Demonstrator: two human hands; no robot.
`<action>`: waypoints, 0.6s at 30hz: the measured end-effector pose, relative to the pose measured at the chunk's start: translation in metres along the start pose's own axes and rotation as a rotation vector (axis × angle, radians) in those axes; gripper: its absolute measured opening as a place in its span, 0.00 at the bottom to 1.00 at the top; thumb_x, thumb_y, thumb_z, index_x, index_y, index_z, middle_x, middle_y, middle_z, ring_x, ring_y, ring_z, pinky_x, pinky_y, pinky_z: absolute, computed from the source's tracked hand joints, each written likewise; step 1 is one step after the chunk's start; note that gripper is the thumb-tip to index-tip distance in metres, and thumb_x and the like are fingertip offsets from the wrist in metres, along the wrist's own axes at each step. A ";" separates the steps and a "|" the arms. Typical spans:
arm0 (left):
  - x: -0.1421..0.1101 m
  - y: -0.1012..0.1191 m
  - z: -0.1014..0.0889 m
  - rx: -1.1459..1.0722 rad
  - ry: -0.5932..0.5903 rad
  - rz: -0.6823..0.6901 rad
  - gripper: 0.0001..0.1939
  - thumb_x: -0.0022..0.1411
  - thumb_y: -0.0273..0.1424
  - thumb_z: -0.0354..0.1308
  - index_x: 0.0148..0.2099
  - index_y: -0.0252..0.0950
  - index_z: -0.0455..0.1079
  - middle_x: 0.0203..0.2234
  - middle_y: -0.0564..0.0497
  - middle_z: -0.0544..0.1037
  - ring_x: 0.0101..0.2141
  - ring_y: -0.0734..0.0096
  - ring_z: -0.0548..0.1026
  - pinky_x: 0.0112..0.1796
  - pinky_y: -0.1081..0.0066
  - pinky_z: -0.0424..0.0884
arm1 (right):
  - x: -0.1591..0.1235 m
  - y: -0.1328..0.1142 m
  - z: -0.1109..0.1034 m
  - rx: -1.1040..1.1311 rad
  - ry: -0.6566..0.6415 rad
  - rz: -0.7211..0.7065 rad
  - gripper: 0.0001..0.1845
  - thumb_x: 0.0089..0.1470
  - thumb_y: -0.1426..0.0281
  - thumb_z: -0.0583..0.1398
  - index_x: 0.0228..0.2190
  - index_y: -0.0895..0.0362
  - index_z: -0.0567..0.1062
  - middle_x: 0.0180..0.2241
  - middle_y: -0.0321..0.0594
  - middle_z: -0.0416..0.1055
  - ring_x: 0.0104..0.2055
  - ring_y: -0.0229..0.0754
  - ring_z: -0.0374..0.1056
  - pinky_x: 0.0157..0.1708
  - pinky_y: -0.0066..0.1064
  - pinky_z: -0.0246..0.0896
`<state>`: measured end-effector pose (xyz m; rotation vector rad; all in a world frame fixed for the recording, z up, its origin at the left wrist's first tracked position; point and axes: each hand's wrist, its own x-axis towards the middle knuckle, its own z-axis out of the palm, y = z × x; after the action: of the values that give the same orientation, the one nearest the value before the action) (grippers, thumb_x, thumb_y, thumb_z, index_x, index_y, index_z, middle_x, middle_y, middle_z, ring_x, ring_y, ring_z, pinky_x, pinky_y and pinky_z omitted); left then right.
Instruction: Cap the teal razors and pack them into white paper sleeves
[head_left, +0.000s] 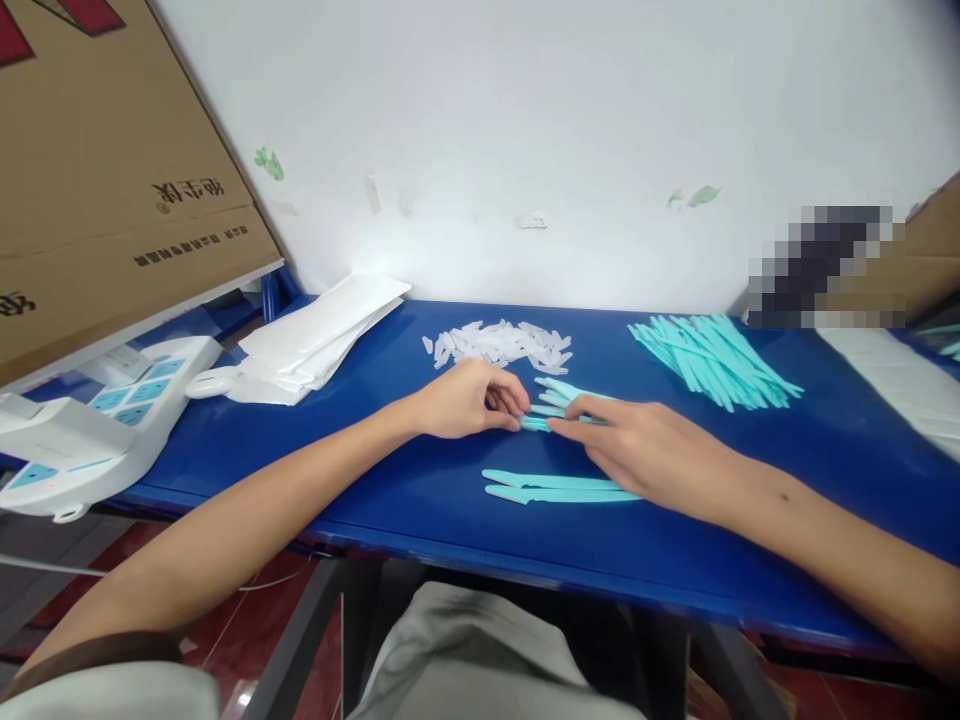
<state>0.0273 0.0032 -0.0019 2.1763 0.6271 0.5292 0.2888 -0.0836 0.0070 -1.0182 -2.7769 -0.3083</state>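
My left hand (472, 400) has its thumb and fingers closed around the tip of a turquoise eyebrow razor (535, 424) just above the table. Whether a cap is also in that pinch is hidden. From the other side, my right hand (637, 450) is closed on the same razor, its fingertips near the middle. Behind the fingers several more turquoise razors (553, 391) lie together, partly covered by my right hand. Two razors (551, 488) lie side by side nearer the front edge. Beyond my left hand spreads a pile of small translucent white caps (499, 343).
A larger heap of turquoise razors (712, 360) lies at the back right. White packets (322, 330) are stacked at the back left, beside a white device (150, 390) with blue panels. A large cardboard box (120, 180) leans over the left side of the blue table (420, 520).
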 end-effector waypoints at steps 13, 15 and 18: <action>0.000 0.001 0.014 0.029 0.106 0.086 0.05 0.61 0.25 0.70 0.39 0.33 0.78 0.33 0.50 0.83 0.33 0.72 0.81 0.38 0.72 0.78 | 0.002 -0.002 0.015 0.066 0.083 0.042 0.22 0.64 0.81 0.54 0.54 0.59 0.78 0.41 0.45 0.77 0.32 0.42 0.73 0.26 0.30 0.61; 0.000 0.003 0.013 0.132 0.072 0.174 0.05 0.63 0.26 0.69 0.42 0.34 0.78 0.35 0.49 0.84 0.35 0.71 0.81 0.40 0.71 0.78 | 0.001 0.000 0.010 0.019 0.096 0.032 0.18 0.65 0.79 0.55 0.50 0.59 0.80 0.39 0.45 0.77 0.32 0.43 0.73 0.27 0.32 0.60; 0.000 0.005 0.010 0.314 0.001 0.288 0.09 0.68 0.32 0.66 0.48 0.35 0.78 0.41 0.46 0.83 0.41 0.65 0.81 0.45 0.67 0.76 | 0.001 0.002 0.004 -0.076 0.109 0.008 0.13 0.66 0.75 0.57 0.42 0.59 0.82 0.34 0.44 0.76 0.33 0.46 0.72 0.31 0.36 0.61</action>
<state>0.0339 -0.0049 -0.0040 2.5850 0.4198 0.6150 0.2892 -0.0809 0.0032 -0.9972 -2.6816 -0.4578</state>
